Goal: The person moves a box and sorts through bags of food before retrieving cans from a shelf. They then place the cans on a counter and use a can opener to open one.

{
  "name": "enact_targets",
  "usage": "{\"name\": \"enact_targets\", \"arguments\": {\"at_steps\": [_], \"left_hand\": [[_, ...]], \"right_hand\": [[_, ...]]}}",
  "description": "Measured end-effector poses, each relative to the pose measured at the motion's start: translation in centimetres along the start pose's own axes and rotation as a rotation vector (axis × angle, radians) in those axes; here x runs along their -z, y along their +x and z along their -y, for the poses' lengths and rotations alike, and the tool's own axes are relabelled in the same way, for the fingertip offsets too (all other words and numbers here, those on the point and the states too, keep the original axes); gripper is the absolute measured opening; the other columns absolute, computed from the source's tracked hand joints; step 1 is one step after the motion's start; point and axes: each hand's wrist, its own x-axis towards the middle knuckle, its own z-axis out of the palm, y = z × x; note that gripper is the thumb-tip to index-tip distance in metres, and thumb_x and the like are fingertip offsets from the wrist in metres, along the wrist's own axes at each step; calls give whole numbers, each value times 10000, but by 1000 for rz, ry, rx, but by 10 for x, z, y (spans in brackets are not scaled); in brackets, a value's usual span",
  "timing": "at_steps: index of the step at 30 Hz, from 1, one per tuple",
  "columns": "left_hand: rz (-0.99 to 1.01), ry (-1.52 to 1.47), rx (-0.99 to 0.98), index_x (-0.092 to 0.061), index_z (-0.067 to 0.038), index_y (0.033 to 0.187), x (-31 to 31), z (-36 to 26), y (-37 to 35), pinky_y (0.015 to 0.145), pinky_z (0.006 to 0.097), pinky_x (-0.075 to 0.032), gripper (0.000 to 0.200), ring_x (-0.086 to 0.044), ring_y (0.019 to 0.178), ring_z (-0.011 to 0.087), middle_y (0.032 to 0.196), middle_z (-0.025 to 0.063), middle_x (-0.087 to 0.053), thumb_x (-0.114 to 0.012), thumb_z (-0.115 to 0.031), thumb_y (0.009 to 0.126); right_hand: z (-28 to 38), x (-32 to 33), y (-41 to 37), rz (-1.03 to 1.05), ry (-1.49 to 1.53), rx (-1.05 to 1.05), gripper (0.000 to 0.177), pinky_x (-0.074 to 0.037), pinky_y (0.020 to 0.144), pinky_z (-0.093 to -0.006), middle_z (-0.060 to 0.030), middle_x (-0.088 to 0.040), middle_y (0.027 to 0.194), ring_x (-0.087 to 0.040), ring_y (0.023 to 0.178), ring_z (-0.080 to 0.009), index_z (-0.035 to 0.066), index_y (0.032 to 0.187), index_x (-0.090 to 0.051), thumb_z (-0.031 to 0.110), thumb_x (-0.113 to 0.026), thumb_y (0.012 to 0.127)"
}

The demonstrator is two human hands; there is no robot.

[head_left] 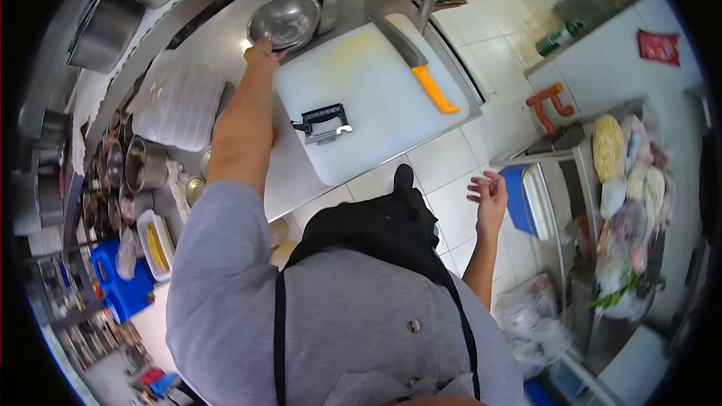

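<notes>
My left hand (263,50) reaches forward to a round metal bowl (284,19), its fingers closed at the near rim. A second metal bowl (328,7) sits right behind it, partly hidden. Beside them lies a white cutting board (376,128). On the board are a black tool (323,122) with a handle and a metal strip, and a knife (429,86) with a wide blade and an orange handle. My right hand (490,192) hangs over the tiled floor at my side, fingers apart and holding nothing.
Stacked clear plastic containers (177,101) stand left of my arm, near metal pots (144,164). A blue jug (120,278) is at the lower left. To the right are a blue and white cooler (526,199) and a shelf loaded with bagged produce (632,195).
</notes>
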Motion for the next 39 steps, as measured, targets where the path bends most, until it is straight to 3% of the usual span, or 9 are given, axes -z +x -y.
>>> {"name": "enact_targets", "arguments": {"at_steps": [9,12,14,19,25,29,31,37,39], "left_hand": [[54,639,-99,-510,-12,1341,-1,-15,-81,810,414,-583,477,-629,1005,350,1349,161,-492,-580,-307,972],[-108,861,-194,-593,-44,1278,9,-16,-113,747,353,-546,430,-645,888,214,1134,110,-660,-635,-299,934],[70,1048,-680,-640,-32,1196,17,-10,-168,741,349,-528,373,-648,836,198,985,117,-701,-650,-292,930],[123,1095,-598,-667,-42,1153,44,45,-261,811,350,-509,316,-666,841,252,991,145,-701,-700,-214,890],[-49,1148,-982,-684,-49,1050,46,74,-274,805,430,-515,226,-613,963,353,976,147,-645,-678,-132,840],[-496,989,-1132,-662,-78,1033,89,72,-285,847,446,-478,292,-558,1032,374,1007,153,-610,-749,-177,773],[-804,1232,-931,-622,-127,1217,113,52,-285,920,484,-433,509,-528,1125,390,1185,182,-591,-805,-233,754],[-376,1471,-510,-503,-186,1417,162,7,-217,1022,538,-373,1000,-478,1223,431,1266,222,-546,-849,-516,538],[-255,1437,-459,-515,-162,1400,157,-1,-213,1025,544,-374,1027,-510,1200,437,1254,230,-552,-843,-508,490]], "right_hand": [[82,-60,163,461,-444,397,206,-529,659,-279,-97,-679,958,-664,820,-148,20,1151,-575,122,-588,973],[89,-98,167,552,-469,543,230,-531,677,-338,-126,-668,978,-670,860,-211,22,1142,-590,137,-620,945],[82,-116,169,528,-723,882,306,-529,758,-422,-151,-647,1007,-637,943,-324,42,1175,-584,157,-656,901],[71,-138,151,518,-870,884,441,-502,814,-475,-193,-589,1105,-581,1002,-404,42,1236,-552,171,-703,842],[70,-159,132,253,-942,1199,411,-490,856,-460,-191,-582,1108,-569,1017,-381,29,1199,-581,148,-711,827],[93,-219,98,804,-618,1228,284,-486,870,-454,-163,-597,1055,-569,1002,-370,40,1121,-628,100,-666,846],[88,-267,84,952,-552,1242,274,-495,868,-453,-164,-594,1052,-574,1015,-371,53,1108,-636,94,-663,839],[61,-335,75,1144,-873,1372,367,-515,852,-463,-182,-586,1089,-580,1047,-378,61,1181,-597,90,-667,821],[64,-331,78,1126,-943,1160,396,-513,862,-469,-201,-612,1039,-602,1022,-388,51,1210,-567,81,-654,824]]}}
